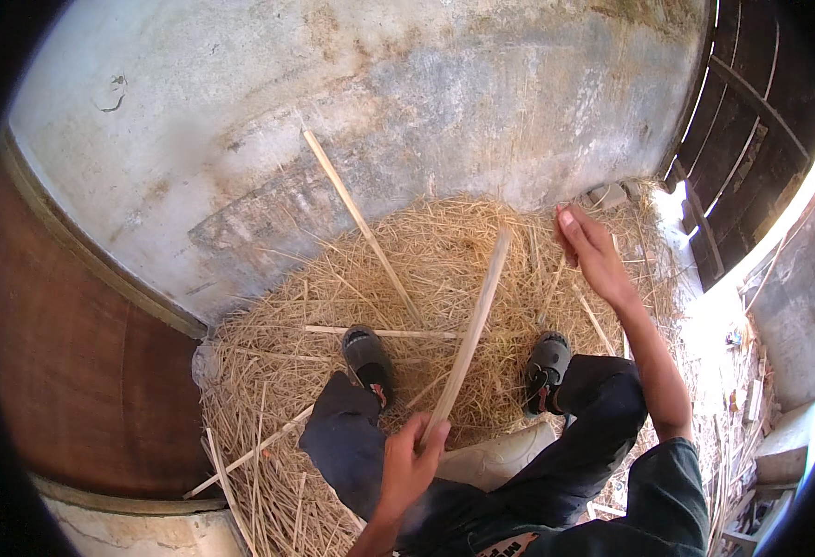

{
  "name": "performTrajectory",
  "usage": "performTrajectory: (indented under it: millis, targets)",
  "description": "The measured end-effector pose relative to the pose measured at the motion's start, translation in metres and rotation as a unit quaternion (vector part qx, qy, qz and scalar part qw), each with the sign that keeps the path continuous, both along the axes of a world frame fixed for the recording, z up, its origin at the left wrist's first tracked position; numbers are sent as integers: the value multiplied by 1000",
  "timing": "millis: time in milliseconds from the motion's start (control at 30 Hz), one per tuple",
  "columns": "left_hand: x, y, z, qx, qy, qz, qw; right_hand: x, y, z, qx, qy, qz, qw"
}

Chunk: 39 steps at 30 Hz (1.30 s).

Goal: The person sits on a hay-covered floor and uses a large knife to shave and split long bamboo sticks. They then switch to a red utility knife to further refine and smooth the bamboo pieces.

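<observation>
My left hand (411,462) is closed around the lower end of a long pale wooden strip (474,327), which looks like split bamboo. The strip slants up and away from me, its far end free above the straw. To the right of that end, my right hand (589,249) is raised, apart from the strip. Its fingers are curled in and the thumb lies against them; whether anything small is between them I cannot make out.
Loose straw and shavings (463,269) cover the floor around my shoes (366,360). Another strip (359,221) leans on the stained wall (482,111); one more (384,331) lies across the straw. A brown panel (91,343) stands left, dark wooden slats (751,121) right.
</observation>
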State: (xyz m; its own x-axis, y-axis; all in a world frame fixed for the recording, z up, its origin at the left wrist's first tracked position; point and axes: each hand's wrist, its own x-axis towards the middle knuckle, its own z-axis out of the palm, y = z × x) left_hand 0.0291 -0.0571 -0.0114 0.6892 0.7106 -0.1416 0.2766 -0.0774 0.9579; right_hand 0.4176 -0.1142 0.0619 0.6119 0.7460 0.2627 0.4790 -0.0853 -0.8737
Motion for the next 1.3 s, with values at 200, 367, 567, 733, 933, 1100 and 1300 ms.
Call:
performTrajectory:
  millis: [200, 367, 567, 733, 933, 1100, 1300]
  targets:
    - [60, 24, 25, -77, -80, -102, 989, -47, 6, 11, 90, 244, 100, 960]
    - [88, 36, 32, -79, -99, -164, 978, -59, -2, 14, 86, 247, 79, 962]
    - [110, 54, 37, -74, -79, -260, 959, -61, 6, 14, 68, 192, 42, 978]
    - [134, 81, 58, -50, -53, -341, 937, -45, 8, 13, 99, 236, 18, 966]
    - [143, 89, 52, -179, -91, -335, 921, -38, 14, 15, 111, 259, 17, 959]
    - [134, 86, 48, -130, -26, -319, 939, -29, 13, 11, 154, 265, -35, 951]
    - [121, 102, 43, -97, 18, -375, 922, -7, 3, 40, 197, 232, -61, 951]
